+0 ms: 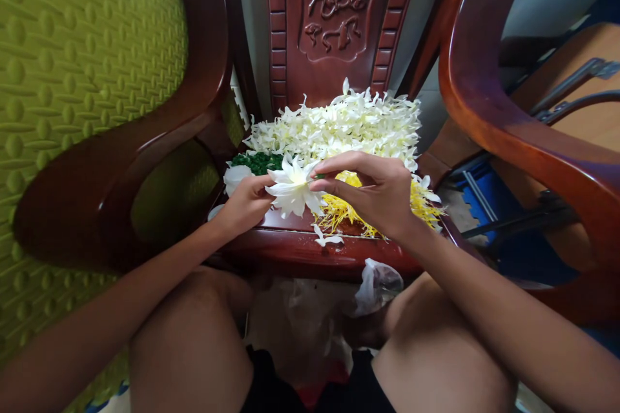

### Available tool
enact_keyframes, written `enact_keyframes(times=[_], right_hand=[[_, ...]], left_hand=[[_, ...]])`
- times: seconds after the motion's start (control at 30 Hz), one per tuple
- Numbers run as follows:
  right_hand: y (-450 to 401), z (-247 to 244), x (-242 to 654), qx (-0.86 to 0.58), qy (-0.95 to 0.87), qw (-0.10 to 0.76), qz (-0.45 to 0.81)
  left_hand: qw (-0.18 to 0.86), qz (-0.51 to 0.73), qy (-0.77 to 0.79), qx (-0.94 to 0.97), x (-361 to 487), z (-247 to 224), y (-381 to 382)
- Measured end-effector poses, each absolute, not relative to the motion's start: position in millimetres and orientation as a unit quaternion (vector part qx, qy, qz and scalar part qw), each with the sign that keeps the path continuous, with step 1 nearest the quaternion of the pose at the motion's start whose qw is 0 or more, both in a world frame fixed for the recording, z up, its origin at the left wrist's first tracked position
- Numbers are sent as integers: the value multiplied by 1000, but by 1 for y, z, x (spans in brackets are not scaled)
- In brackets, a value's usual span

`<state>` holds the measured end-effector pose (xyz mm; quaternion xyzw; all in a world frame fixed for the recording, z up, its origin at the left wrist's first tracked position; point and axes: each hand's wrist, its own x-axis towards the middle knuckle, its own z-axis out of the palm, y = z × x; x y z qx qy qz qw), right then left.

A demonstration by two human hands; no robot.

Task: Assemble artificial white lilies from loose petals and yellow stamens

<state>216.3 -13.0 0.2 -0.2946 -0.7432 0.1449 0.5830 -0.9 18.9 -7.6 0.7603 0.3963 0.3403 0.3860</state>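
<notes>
A white many-petalled artificial flower (293, 186) is held up over the front of a wooden chair seat. My left hand (247, 201) grips it from the left, fingers closed behind the petals. From the right, my right hand (375, 184) pinches something small and green at the flower's centre; its exact shape is too small to tell. Behind the hands lies a large heap of white petal pieces (349, 122). Yellow thread-like stamens (339, 210) are piled under my right hand. Dark green pieces (259, 162) lie left of the white heap.
A loose white petal piece (328, 240) rests near the seat's front edge (290, 255). The carved chair back (339, 19) rises behind, with curved armrests (484, 103) on both sides. A clear plastic bag (378, 287) hangs below the seat. Yellow-green textured matting (87, 45) stands at left.
</notes>
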Motion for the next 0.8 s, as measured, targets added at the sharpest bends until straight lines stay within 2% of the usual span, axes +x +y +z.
enact_keyframes(times=[0.17,0.33,0.67,0.8], right_hand=[[-10,3,216,-289,-784,534,128],[-6,-1,215,-267,-790,541,108],[-7,-4,206,-221,-800,535,156],[-6,-3,202,-210,-817,518,145]], left_hand=[[407,347,381,754,0,-6,16],[381,358,377,764,2,-5,16],[322,384,355,789,-2,-5,5],[335,361,325,807,-1,-9,2]])
